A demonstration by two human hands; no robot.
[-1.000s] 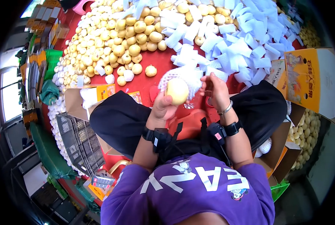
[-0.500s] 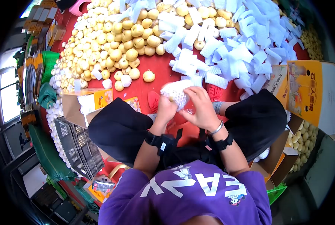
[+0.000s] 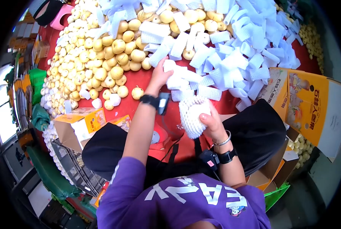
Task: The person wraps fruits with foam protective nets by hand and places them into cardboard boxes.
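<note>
My right hand (image 3: 214, 123) is closed around a round fruit in a white foam net sleeve (image 3: 193, 116), held above my lap with the thumb on its side. My left hand (image 3: 161, 77) reaches forward to the near edge of the sleeve heap, its thumb and fingers pinching a loose white foam sleeve (image 3: 174, 69). More flat foam sleeves (image 3: 235, 57) lie heaped around and to the right of it. Left of that hand spreads a large pile of bare yellow fruit (image 3: 109, 53). A single yellow fruit (image 3: 137, 92) sits apart on the red floor covering.
An open orange-and-white carton (image 3: 80, 124) stands at my left, beside grey plastic crates (image 3: 73, 162). Printed orange cartons (image 3: 306, 101) stand at my right. My crossed legs (image 3: 254, 141) flank the space before me. A pink stool (image 3: 61, 17) is at the far left.
My hands have parted. The right now holds the sleeved fruit alone, lower and nearer me, while the left has moved forward from the fruit to the foam sleeves. The view has shifted slightly.
</note>
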